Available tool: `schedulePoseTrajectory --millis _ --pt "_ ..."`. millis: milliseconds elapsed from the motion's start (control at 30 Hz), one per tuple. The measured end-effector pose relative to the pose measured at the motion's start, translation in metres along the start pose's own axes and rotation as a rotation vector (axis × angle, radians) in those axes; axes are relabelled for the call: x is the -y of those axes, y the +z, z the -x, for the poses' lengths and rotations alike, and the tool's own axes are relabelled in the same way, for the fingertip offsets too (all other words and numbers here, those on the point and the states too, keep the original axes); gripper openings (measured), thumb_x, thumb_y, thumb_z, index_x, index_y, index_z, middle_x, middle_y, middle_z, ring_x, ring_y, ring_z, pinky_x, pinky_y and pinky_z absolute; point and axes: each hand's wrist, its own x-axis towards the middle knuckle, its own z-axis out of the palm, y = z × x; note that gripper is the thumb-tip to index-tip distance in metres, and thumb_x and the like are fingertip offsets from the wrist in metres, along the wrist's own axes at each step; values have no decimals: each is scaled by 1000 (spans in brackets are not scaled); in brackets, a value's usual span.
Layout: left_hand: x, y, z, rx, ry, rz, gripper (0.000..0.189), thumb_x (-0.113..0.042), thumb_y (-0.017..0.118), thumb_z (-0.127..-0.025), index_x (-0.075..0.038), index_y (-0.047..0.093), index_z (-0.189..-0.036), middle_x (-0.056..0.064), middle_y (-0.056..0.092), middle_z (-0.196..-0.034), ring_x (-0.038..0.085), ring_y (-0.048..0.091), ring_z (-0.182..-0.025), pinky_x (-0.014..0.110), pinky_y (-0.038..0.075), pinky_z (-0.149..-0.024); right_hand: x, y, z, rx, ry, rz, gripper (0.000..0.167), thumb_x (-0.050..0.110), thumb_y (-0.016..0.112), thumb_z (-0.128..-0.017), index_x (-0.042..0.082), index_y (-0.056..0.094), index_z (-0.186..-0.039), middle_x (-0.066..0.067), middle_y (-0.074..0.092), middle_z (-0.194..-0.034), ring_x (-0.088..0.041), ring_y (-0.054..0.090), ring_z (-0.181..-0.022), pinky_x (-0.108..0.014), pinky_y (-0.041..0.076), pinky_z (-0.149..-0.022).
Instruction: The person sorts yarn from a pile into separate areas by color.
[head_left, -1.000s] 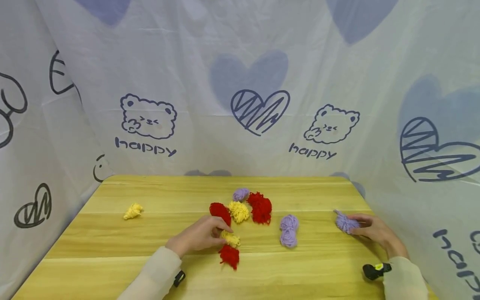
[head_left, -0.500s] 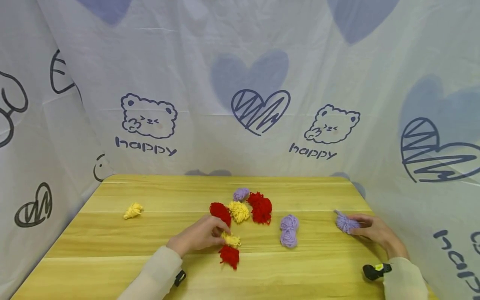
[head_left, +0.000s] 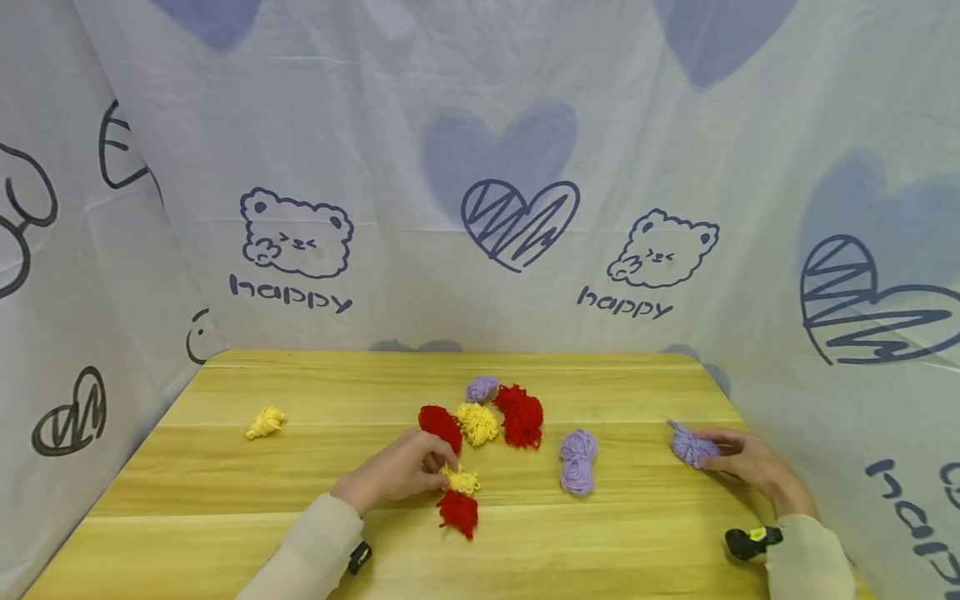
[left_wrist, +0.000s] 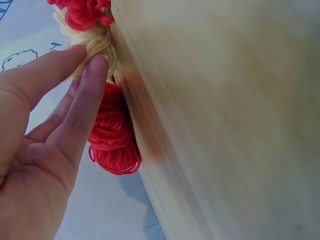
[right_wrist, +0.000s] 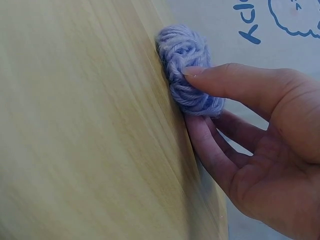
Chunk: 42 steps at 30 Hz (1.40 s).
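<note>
Head view is showing the left hand (head_left: 393, 473) pinching a yellow yarn ball (head_left: 461, 479), ready for lifting. The right hand (head_left: 750, 463) is pinching a purple yarn ball (head_left: 689, 446), keeping it steady on the worktop (head_left: 300, 533).

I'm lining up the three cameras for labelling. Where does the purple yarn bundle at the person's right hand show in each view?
Head: purple yarn bundle at the right of the table, against the right hand fingertips.
Left wrist: not in it.
Right wrist: upper middle, thumb on top, fingers beneath.
Shared landmark: the right hand itself, on the yellow wooden table.
</note>
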Motion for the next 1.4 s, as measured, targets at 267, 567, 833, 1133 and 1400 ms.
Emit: schedulePoseTrajectory --millis 267,567,833,1133,1400 --pt "0 0 3 -31 7 -6 13 -5 77 -91 -13 78 -102 2 75 -100 7 68 -85 19 59 -78 1 0 2 6 17 -17 70 30 85 -85 -2 58 -142 -34 49 -149 -48 54 -130 -63 44 -108" --pt "0 -3 5 -47 -3 6 13 -6 76 -92 -12 78 -104 1 75 -102 8 68 -87 20 59 -76 2 0 1 1 -5 5 68 29 85 -86 -4 59 -140 -33 54 -146 -42 58 -125 -47 51 -102" --pt "-1 -10 8 -55 -20 1 13 -9 77 -92 -15 78 -103 -2 76 -100 6 67 -84 19 58 -76 0 0 1 -6 -18 34 68 30 86 -85 -3 61 -138 -32 57 -144 -35 61 -122 -28 46 -91" --pt "4 -17 11 -90 5 -6 14 -7 77 -91 -13 78 -103 2 78 -103 10 72 -86 18 60 -77 1 0 2 1 -20 14 67 27 84 -87 -5 58 -140 -34 53 -145 -43 58 -125 -43 50 -99" --pt "5 -24 18 -113 -1 -13 13 -8 77 -91 -14 78 -103 2 77 -104 10 71 -86 22 62 -78 0 0 0 1 -10 9 68 28 84 -87 -4 58 -141 -34 52 -147 -45 56 -128 -54 48 -105"
